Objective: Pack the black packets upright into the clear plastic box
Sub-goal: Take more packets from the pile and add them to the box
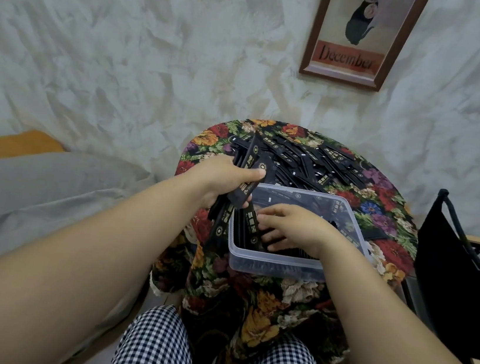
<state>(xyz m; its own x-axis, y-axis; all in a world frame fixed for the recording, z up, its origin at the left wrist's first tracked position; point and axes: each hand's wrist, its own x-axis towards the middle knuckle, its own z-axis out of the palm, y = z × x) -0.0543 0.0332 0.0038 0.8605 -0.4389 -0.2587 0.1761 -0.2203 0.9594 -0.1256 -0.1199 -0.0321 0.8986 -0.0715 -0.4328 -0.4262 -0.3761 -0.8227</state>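
Black packets (253,156) are gripped in the left hand (227,177) at the clear plastic box (266,267)'s left rim; those inside should be braced upright by the flat-fingered right hand (290,229).

The packets (251,156) gripped in my left hand (227,177) are smooth black film with a faint sheen and gold print. The near box (276,264) is clear, slightly cloudy plastic on a matt floral tablecloth (383,208). The far wall (126,58) looks rough and crinkled, and the picture frame (313,38) is dark wood.
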